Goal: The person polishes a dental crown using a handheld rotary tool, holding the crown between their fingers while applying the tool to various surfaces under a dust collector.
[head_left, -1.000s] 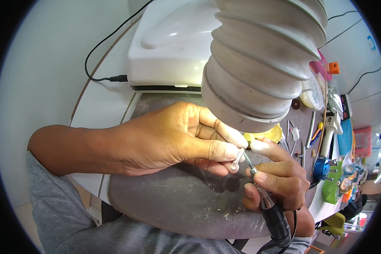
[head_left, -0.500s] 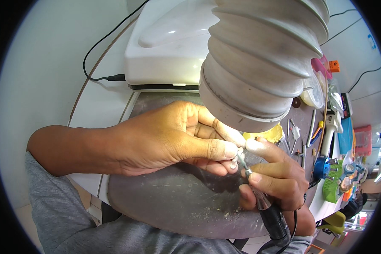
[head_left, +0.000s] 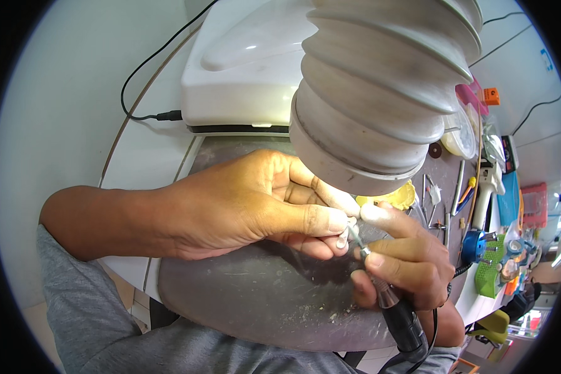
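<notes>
A small whitish piece (head_left: 352,222) is pinched between the thumb and fingers of my left hand (head_left: 274,206); most of it is hidden by the fingertips. My right hand (head_left: 411,252) grips a rotary handpiece (head_left: 405,327) with a black rear body and a metal front. Its pale, thin bit (head_left: 354,234) points up and left, right at the piece; whether it touches I cannot tell. Whitish dust coats the fingertips of both hands. Just behind them lies a yellow, mould-like piece (head_left: 393,197), partly covered by the hose.
A ribbed suction hose (head_left: 386,93) hangs close above my hands. Behind stands a white machine (head_left: 249,68) with a black cable. Crumbs dot the grey mat (head_left: 230,299). To the right are metal tools, a blue holder (head_left: 474,247) and a green basket (head_left: 491,274).
Almost nothing differs. The hose and the white machine appear shifted slightly left in view; both hands keep the same grip and place.
</notes>
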### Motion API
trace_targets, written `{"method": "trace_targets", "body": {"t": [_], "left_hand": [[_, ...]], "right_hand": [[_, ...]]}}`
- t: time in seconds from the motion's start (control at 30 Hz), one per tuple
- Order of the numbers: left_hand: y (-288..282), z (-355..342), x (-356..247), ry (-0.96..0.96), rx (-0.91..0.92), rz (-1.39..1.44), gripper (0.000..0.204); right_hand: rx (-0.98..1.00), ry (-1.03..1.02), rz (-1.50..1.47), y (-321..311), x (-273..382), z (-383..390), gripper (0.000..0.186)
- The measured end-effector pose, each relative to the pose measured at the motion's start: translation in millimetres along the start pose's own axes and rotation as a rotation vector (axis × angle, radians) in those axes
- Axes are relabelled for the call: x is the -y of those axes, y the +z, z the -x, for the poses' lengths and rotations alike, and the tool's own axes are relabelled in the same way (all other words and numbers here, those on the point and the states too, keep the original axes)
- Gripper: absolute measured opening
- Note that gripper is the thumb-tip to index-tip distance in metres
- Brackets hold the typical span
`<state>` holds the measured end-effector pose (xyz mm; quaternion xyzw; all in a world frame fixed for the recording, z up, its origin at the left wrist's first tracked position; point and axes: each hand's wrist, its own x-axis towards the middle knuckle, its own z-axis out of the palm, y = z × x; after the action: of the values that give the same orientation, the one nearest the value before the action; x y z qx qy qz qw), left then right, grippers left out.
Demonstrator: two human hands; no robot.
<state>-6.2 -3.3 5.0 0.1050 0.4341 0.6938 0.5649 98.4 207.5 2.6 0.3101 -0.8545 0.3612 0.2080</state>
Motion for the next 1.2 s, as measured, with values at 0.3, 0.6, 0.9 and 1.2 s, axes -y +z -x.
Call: {"method": "trace_targets", "body": {"t": [0.3, 0.6, 0.9, 1.2], "left_hand": [[-0.4, 0.2, -0.8, 0.003, 0.023, 0.017, 0.029], [1.0, 0.4, -1.8, -0.016, -0.019, 0.02, 0.028], [-0.6, -0.5, -0.5, -0.018, -0.02, 0.039, 0.028], [6.4, 0.2, 1.4, 0.098, -0.103, 0.095, 0.029]], "right_hand": [[0.02, 0.012, 0.004, -2.2, 4.2, -1.6, 0.033], [0.03, 0.014, -0.001, -2.8, 3.1, -2.6, 0.034], [0.003, 0.011, -0.002, 0.1, -1.3, -0.2, 0.033], [0.005, -0.049, 0.043, -3.1, 3.8, 0.8, 0.033]]}}
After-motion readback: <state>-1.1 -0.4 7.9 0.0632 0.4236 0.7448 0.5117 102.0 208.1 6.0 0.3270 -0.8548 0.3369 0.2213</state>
